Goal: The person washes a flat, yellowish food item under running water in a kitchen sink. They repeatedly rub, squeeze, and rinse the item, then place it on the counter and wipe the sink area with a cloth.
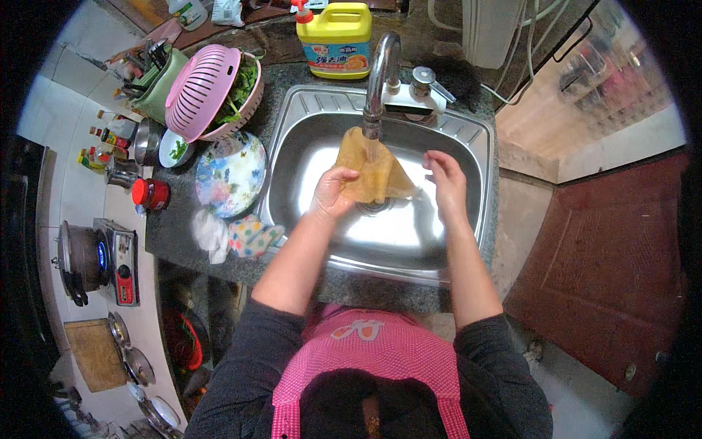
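Observation:
A yellow-brown cloth [364, 170] hangs from my left hand [333, 195], which grips its left edge over the stainless steel sink [307, 241]. Water runs onto the cloth from the chrome faucet [375, 82] just above it. To the right of the cloth, my right hand [447, 181] is raised with nothing in it, its fingers slightly curled and apart from the cloth. Below the cloth, part of the sink drain [375, 207] shows. The faucet's lever handle [425, 79] stands at the back of the sink.
Left of the sink are a floral plate [230, 178], a dotted cloth [253, 236], and a pink colander [203, 90] tilted over leafy greens [241, 93]. Behind stands a yellow detergent jug [337, 44]. A pot [82, 258] sits over a blue flame at far left.

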`<action>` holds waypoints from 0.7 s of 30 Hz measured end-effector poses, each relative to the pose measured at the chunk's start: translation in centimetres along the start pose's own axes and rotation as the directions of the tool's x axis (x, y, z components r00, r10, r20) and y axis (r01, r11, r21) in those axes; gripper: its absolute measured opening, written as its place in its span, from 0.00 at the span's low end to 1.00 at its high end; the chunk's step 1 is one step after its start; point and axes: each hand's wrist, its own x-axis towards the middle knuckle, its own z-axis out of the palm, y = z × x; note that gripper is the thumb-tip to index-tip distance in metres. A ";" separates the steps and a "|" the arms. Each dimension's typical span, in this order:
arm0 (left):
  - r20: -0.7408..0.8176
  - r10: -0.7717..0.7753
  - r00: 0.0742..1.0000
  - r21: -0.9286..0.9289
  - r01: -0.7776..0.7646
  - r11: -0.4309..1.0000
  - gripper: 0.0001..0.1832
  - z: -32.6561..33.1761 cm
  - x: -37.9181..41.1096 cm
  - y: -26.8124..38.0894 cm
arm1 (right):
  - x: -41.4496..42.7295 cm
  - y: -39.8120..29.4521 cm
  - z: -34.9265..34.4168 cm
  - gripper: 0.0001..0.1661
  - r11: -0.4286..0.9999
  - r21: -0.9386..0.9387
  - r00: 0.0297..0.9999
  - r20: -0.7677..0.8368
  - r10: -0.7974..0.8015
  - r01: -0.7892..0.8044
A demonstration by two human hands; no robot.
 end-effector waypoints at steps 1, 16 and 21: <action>-0.002 -0.028 1.000 -0.084 0.028 0.996 0.26 -0.6 -0.1 0.1 | 0.4 0.4 0.2 0.14 0.997 -0.068 0.997 0.065 0.044 -0.039; 0.008 0.124 0.992 -0.243 -0.119 0.963 0.32 0.1 -0.7 2.9 | 2.1 0.8 8.6 0.20 0.617 0.592 0.793 0.603 0.088 -0.518; -0.244 0.216 0.946 0.022 -0.217 0.976 0.31 -2.1 -0.6 2.3 | 2.1 -0.4 8.8 0.13 0.875 0.373 0.906 0.395 0.151 -0.309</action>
